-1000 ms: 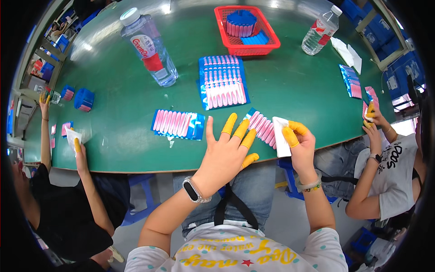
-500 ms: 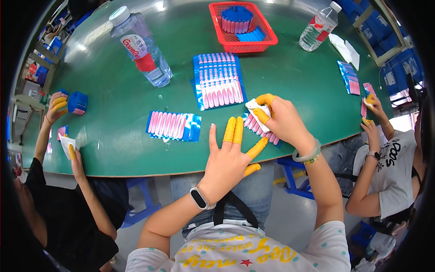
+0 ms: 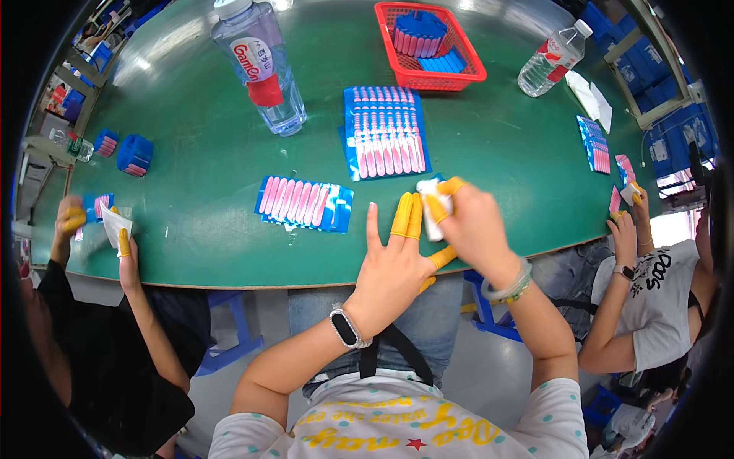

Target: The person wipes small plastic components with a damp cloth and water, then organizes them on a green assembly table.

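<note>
A: I'm watching from well off, so walk me through it from the left?

B: At the left edge I see a co-worker's hand [image 3: 73,216], too blurred for me to tell whether it holds anything. Left of centre, a row of pink sticks [image 3: 294,201] lies on a shiny blue backing [image 3: 339,211]. In the upper centre I have a larger blue sheet of pink sticks [image 3: 388,136]

A: And the wearer's own hands?

B: Lower centre, the left hand [image 3: 388,279] is spread and grips nothing I can see; I cannot tell whether its fingertips press down. Just right of centre sits the folded white cloth [image 3: 432,230], pinched between yellow-covered thumb and finger of the right hand [image 3: 478,229]. A blue sliver [image 3: 439,177] shows at its top; the rest beneath is hidden from me

A: How would it handle?

B: I judge the cloth light, soft and hard to damage, liable to crumple, so I'd pinch it across the folded thickness, near its middle. The blue backing looks thin and slippery; I'd take that by its bare margin, off the sticks
</note>
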Available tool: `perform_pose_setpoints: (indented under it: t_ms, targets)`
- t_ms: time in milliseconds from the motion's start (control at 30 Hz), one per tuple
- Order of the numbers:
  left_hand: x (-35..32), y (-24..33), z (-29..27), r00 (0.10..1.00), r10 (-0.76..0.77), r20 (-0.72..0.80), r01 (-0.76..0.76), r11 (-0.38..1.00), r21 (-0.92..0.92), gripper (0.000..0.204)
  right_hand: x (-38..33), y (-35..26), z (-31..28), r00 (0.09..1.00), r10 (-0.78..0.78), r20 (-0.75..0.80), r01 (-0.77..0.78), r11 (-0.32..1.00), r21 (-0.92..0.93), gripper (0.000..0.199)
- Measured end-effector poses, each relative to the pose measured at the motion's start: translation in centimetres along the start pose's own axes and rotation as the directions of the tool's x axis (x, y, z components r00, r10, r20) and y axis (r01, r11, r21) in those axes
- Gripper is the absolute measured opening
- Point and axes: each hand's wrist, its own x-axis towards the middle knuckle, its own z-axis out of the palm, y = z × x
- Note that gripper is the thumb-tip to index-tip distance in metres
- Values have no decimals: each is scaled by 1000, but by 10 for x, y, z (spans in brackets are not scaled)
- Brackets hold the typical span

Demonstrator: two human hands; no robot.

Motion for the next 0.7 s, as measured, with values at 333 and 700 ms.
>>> perform_pose_setpoints:
  t_ms: [333, 700]
  targets:
    - [1, -1, 4, 993, 16, -119, -15, 1000, 4, 59, 1, -5, 9, 964, -266, -20, 259, 950, -173, 21]
    - [4, -1, -3, 998, 2, -70, -3, 1000, -3, 63, 12, -4, 2, 991, -129, -24, 126, 986, -107, 20]
